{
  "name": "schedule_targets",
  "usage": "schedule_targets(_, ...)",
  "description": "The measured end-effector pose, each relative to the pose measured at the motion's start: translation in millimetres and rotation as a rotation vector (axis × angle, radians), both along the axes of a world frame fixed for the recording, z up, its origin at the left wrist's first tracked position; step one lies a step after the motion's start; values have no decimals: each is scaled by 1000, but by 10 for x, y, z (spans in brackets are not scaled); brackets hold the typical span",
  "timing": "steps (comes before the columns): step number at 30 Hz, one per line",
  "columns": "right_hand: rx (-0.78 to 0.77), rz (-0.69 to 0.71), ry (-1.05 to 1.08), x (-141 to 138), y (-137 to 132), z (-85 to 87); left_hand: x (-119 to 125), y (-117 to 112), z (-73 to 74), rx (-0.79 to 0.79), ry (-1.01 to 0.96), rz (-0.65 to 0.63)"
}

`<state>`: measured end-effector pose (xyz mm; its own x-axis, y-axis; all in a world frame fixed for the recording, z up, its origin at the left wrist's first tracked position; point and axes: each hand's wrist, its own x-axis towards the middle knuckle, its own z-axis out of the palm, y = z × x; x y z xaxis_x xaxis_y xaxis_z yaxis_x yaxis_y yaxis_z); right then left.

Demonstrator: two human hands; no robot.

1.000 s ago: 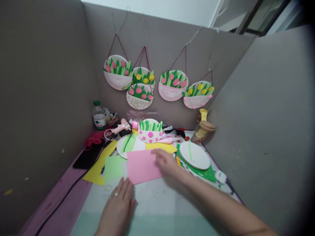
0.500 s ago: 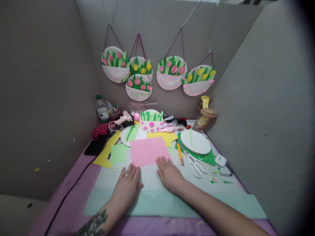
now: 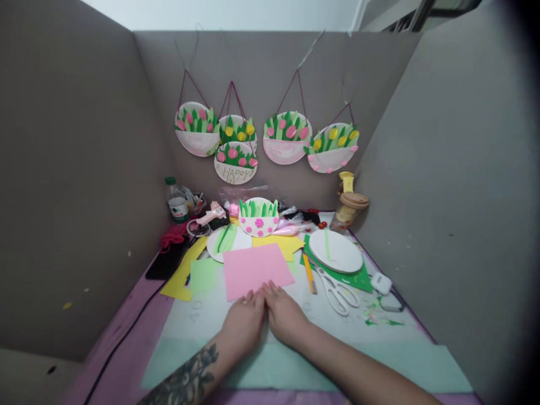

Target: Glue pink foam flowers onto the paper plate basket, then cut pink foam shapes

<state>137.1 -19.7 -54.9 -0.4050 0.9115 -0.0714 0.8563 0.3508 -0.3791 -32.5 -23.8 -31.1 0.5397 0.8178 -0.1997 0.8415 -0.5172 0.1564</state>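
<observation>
- Your left hand (image 3: 244, 320) and right hand (image 3: 288, 315) come together with fingertips touching, fingers close together and lightly bent; whether they pinch anything, I cannot tell.
- Those fingertips meet at the near edge of the pink sheet (image 3: 257, 267), which lies flat in front of you on the covered counter (image 3: 147, 320).
- The step in hand looks like lining up or handling that near edge; the next move seems to call for even pressure from your 2 hands, so the sheet stays square.
- To its left lies a light green sheet (image 3: 203, 275); just behind is a white plate (image 3: 211, 242) carrying green strips.
- To its right you have an orange cutter (image 3: 309, 274), then white scissors (image 3: 331, 287).
- Farther back stands 1 flowered paper basket (image 3: 259, 223); 5 hanging plates (image 3: 289, 151) line the wall.
</observation>
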Motion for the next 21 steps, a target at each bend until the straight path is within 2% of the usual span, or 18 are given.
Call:
schedule_targets(2,-5,-18,-5,54,-16,-9,-22,26,6,-10,2,19)
schedule_targets(5,-6,-139,-88,160,-24,-36,-191,33,14,-2,52,120)
schedule_targets(7,-1,-174,-109,121,-22,-52,-241,30,26,-7,76,157)
schedule_targets(12,35,-24,24,-125,-18,-49,-173,21,51,26,14,0)
schedule_targets(14,27,-24,15,-67,-19,-40,-253,12,54,-4,31,58)
schedule_targets(17,-15,-134,-74,43,-16,-35,-372,-4,29,-12,85,161)
schedule_targets(19,-8,-144,-79,3,-6,-13,-330,-10,-9,22,71,117)
schedule_targets(21,-7,-35,-13,-86,19,72,-209,-7,-51,55,26,53)
